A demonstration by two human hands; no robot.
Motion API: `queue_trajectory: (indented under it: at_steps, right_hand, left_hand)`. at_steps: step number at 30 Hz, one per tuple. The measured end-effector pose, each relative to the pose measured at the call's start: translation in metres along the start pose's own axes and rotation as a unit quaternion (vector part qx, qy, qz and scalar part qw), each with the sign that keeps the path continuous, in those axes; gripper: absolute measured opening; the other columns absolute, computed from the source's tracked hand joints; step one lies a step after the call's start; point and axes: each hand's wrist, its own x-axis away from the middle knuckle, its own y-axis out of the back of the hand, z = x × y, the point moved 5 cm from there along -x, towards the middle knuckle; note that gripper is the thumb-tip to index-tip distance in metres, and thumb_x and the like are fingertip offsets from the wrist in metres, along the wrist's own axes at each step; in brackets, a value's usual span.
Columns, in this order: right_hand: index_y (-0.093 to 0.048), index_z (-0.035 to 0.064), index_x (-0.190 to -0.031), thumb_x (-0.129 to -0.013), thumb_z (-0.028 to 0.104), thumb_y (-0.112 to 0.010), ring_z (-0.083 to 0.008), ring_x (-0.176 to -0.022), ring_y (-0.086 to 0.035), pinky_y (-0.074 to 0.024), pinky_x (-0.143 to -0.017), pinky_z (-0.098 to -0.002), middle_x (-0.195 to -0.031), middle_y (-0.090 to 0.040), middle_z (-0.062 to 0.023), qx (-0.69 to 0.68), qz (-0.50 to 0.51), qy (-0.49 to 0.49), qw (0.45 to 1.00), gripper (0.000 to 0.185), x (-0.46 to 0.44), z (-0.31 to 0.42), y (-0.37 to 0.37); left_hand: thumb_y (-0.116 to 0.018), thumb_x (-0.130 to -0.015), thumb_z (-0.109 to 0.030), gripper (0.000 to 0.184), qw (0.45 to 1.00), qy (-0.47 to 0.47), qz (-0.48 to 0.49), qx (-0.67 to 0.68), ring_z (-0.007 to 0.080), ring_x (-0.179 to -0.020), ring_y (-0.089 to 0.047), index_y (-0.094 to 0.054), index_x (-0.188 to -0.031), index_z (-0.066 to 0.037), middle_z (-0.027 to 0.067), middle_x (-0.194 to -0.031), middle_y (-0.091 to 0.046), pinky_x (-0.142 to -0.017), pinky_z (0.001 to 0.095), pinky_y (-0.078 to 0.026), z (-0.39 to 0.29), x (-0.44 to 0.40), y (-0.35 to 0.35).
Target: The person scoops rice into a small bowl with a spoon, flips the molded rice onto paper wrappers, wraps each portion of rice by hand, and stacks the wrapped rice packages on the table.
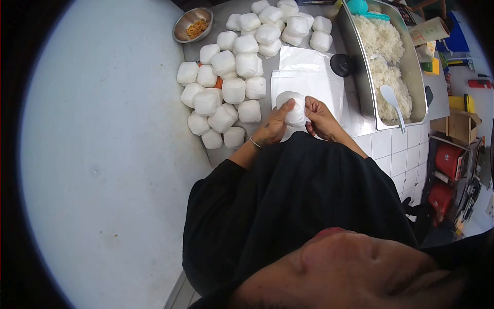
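Note:
A white paper-wrapped packet sits between my two hands, above a stack of white paper sheets. My left hand is closed around its left side, with the thumb across the top. On the other side, the bent fingers of my right hand pinch the paper. Similar rounded white packets are grouped to the left and at the far end of the metal table. A black round object rests on the sheets' right edge.
On the right, a deep metal tray holds cooked rice, a white rice paddle and a turquoise scoop. A metal bowl with orange-brown food stands far left. A pale wall borders the table's left side.

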Motion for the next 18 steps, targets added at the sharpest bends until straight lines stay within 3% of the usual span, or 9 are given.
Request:
queue_trajectory:
  at_steps: [3,4,7,10,11,13,15,17,18]
  right_hand:
    - [-0.053,0.0097,-0.081,-0.093,0.031,-0.075,-0.0096,-0.052,-0.054,-0.041,-0.046,-0.024,-0.069,-0.059,0.0002,0.104,-0.132,-0.122,0.978,0.033,-0.021,-0.057,0.034]
    - [-0.056,0.0087,-0.08,-0.09,0.037,-0.078,-0.0101,-0.054,-0.053,-0.0401,-0.05,-0.0257,-0.066,-0.059,0.0001,0.137,-0.164,-0.108,0.971,0.036,-0.027,-0.075,0.032]
    - [-0.056,0.0083,-0.08,-0.09,0.035,-0.076,-0.0101,-0.054,-0.054,-0.0412,-0.05,-0.0259,-0.065,-0.058,-0.0003,0.228,-0.114,-0.082,0.963,0.035,-0.03,-0.066,0.029]
    - [-0.056,0.0078,-0.08,-0.091,0.034,-0.075,-0.0101,-0.054,-0.054,-0.0423,-0.05,-0.0261,-0.065,-0.058,-0.0006,0.314,-0.061,-0.05,0.946,0.034,-0.032,-0.041,0.015]
    - [-0.056,0.0076,-0.08,-0.092,0.032,-0.075,-0.0101,-0.054,-0.054,-0.0426,-0.05,-0.026,-0.064,-0.057,-0.0009,0.295,-0.092,-0.052,0.95,0.033,-0.029,-0.033,0.015]
    - [-0.055,0.0072,-0.08,-0.092,0.029,-0.074,-0.0101,-0.054,-0.055,-0.0432,-0.05,-0.0259,-0.062,-0.057,-0.0013,0.256,-0.153,-0.056,0.953,0.032,-0.018,-0.021,0.023]
    - [-0.054,0.0067,-0.079,-0.094,0.024,-0.073,-0.0097,-0.053,-0.055,-0.0431,-0.05,-0.0255,-0.062,-0.056,-0.0014,0.258,-0.189,-0.03,0.947,0.029,-0.008,-0.024,0.043]
    - [-0.053,0.0065,-0.079,-0.094,0.023,-0.072,-0.0095,-0.054,-0.055,-0.0429,-0.05,-0.0257,-0.062,-0.056,-0.0013,0.275,-0.21,-0.003,0.938,0.029,0.002,-0.03,0.061]
    - [-0.053,0.0061,-0.079,-0.095,0.022,-0.071,-0.0085,-0.055,-0.054,-0.042,-0.05,-0.0252,-0.063,-0.057,-0.0012,0.269,-0.218,-0.019,0.938,0.029,0.008,-0.032,0.063]
  left_hand:
    - [-0.073,-0.092,-0.036,0.038,0.968,-0.114,-0.152,-0.161,0.0172,-0.089,-0.068,-0.067,-0.108,-0.003,0.0092,-0.101,-0.071,-0.08,0.0315,-0.055,-0.019,0.0,-0.014]
    - [-0.081,-0.086,-0.026,0.032,0.952,-0.129,-0.19,-0.205,0.0151,-0.086,-0.069,-0.07,-0.103,-0.002,0.0085,-0.099,-0.073,-0.076,0.03,-0.055,-0.024,0.001,-0.019]
    - [-0.084,-0.083,-0.024,0.03,0.829,-0.231,-0.244,-0.447,0.0144,-0.082,-0.069,-0.071,-0.1,-0.002,0.0065,-0.095,-0.073,-0.071,0.0299,-0.055,-0.034,0.005,-0.035]
    - [-0.086,-0.082,-0.025,0.033,0.863,-0.267,-0.317,-0.288,0.0156,-0.08,-0.069,-0.07,-0.097,0.0,0.0088,-0.091,-0.074,-0.07,0.0317,-0.056,-0.05,0.002,0.003]
    - [-0.085,-0.083,-0.024,0.033,0.875,-0.272,-0.333,-0.223,0.0158,-0.081,-0.069,-0.069,-0.097,0.001,0.0101,-0.092,-0.073,-0.071,0.032,-0.055,-0.061,0.0,0.024]
    - [-0.073,-0.095,-0.031,0.049,0.68,-0.403,-0.446,-0.42,0.0228,-0.101,-0.065,-0.057,-0.123,0.006,0.0147,-0.107,-0.069,-0.09,0.0371,-0.052,-0.111,0.022,0.069]
    - [-0.058,-0.104,-0.033,0.038,0.542,-0.373,-0.583,-0.477,0.024,-0.085,-0.069,-0.056,-0.121,0.001,0.0173,-0.094,-0.071,-0.078,0.0367,-0.053,-0.154,0.045,0.103]
    - [-0.044,-0.108,-0.039,0.039,0.56,-0.358,-0.531,-0.526,0.0344,-0.086,-0.07,-0.051,-0.121,-0.002,0.0211,-0.094,-0.071,-0.083,0.0467,-0.05,-0.194,0.064,0.11]
    - [-0.042,-0.107,-0.039,0.039,0.516,-0.297,-0.523,-0.61,0.036,-0.086,-0.07,-0.053,-0.117,-0.003,0.0218,-0.095,-0.071,-0.083,0.0492,-0.049,-0.204,0.063,0.124]
